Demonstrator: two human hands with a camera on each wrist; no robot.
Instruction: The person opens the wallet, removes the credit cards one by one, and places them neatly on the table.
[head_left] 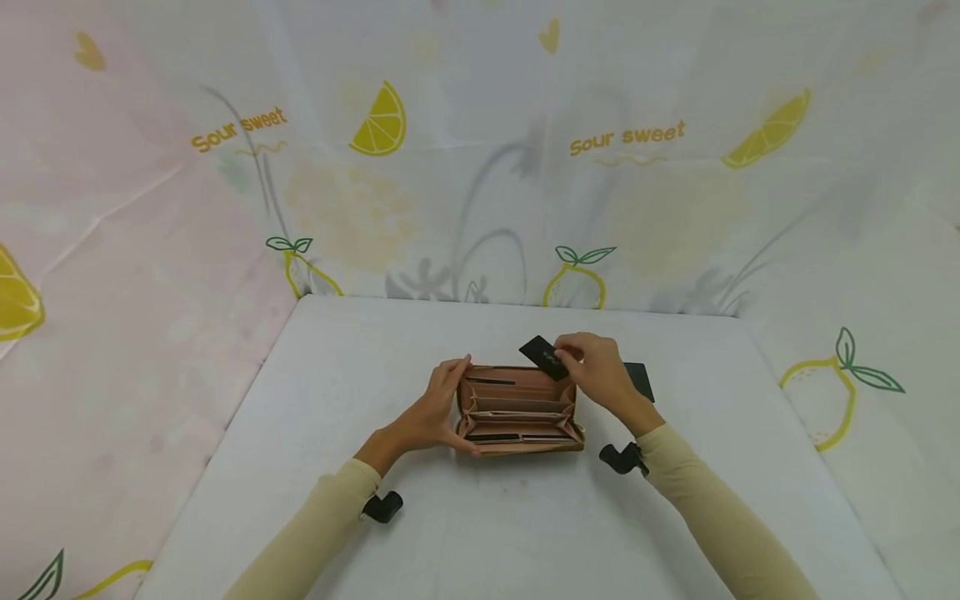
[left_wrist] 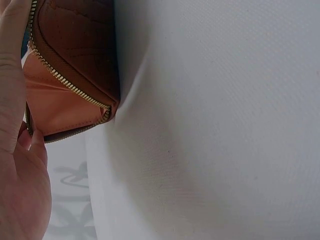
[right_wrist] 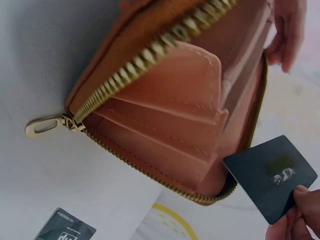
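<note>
A brown zip-around wallet [head_left: 525, 407] stands unzipped on the white table, its pleated compartments facing up. My left hand [head_left: 433, 414] holds its left end, thumb at the near edge and fingers at the far edge. In the left wrist view, that hand [left_wrist: 22, 165] lies beside the brass zip. My right hand [head_left: 596, 371] pinches a black card [head_left: 543, 357] between thumb and fingers at the wallet's far right corner. The right wrist view shows this card [right_wrist: 272, 177] tilted, overlapping the zip edge. Dark cards show in slots inside the wallet.
A second dark card [head_left: 640, 382] lies on the table [head_left: 495, 533] right of the wallet, partly hidden by my right hand. The zip pull [right_wrist: 42, 126] sticks out from the wallet's corner. Printed lemon cloth [head_left: 480, 208] hangs behind and at both sides.
</note>
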